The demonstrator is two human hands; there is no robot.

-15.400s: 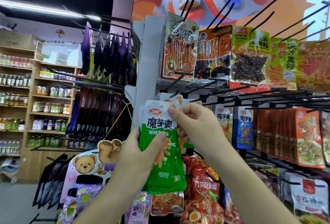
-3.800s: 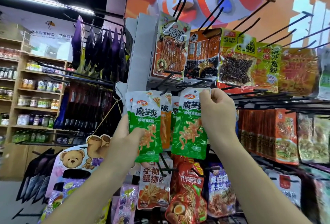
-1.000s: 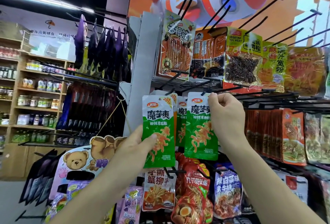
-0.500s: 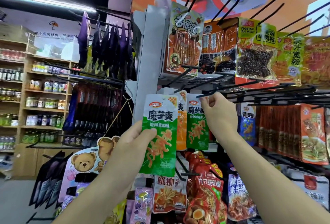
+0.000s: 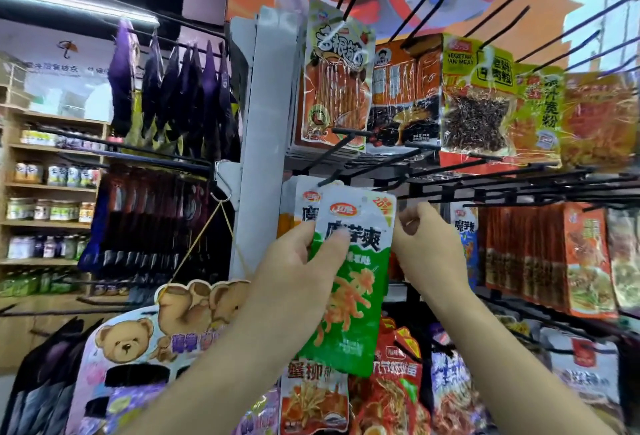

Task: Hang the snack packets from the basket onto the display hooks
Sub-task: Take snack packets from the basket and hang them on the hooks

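Green packet (image 5: 349, 282): held up in front of the rack's second row, printed face to the camera.
Long axis: close to vertical, with the white header end up, the top leaning slightly right and the green end down.
Hang hole: near the top edge, just below a black display hook (image 5: 329, 181) and not on it.
Left hand (image 5: 294, 272): grips the green packet at its left edge, thumb across the front.
Right hand (image 5: 427, 244): fingers curled beside the packet's upper right edge; whether they pinch anything cannot be told.
Second packet (image 5: 304, 207): white top showing behind the first; whether it is hung or held is unclear.
Upper hooks: large orange and yellow snack packs (image 5: 337, 81).
Wooden shelves (image 5: 52, 188): rows of jars and bottles.
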